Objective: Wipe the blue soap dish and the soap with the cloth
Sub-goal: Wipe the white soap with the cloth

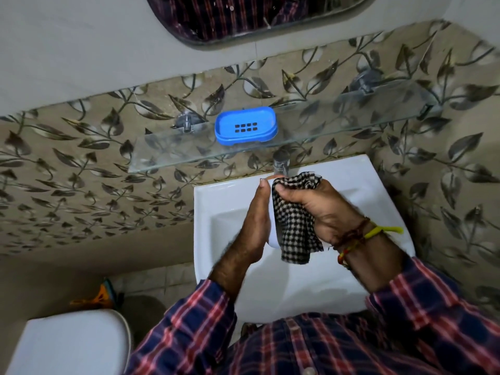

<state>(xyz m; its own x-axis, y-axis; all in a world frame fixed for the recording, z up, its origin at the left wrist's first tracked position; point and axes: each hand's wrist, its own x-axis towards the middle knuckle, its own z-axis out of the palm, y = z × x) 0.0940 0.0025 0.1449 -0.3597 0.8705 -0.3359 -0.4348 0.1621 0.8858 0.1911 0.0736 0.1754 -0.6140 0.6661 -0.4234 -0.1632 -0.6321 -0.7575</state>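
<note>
The blue soap dish (245,125) stands empty on the glass shelf (173,155) above the basin. Over the basin my left hand (255,220) holds a white bar of soap (272,228) on edge, its fingers laid along the bar's far side. My right hand (319,204) grips a black-and-white checked cloth (293,226) and presses it against the soap's right face. The cloth's loose end hangs below my right hand. Most of the soap is hidden between hand and cloth.
A white wash basin (373,201) lies under my hands, with a metal tap (280,165) at its back edge. The leaf-patterned tile wall (81,171) is behind the shelf, a mirror (243,17) above. A white toilet lid (73,345) sits at lower left.
</note>
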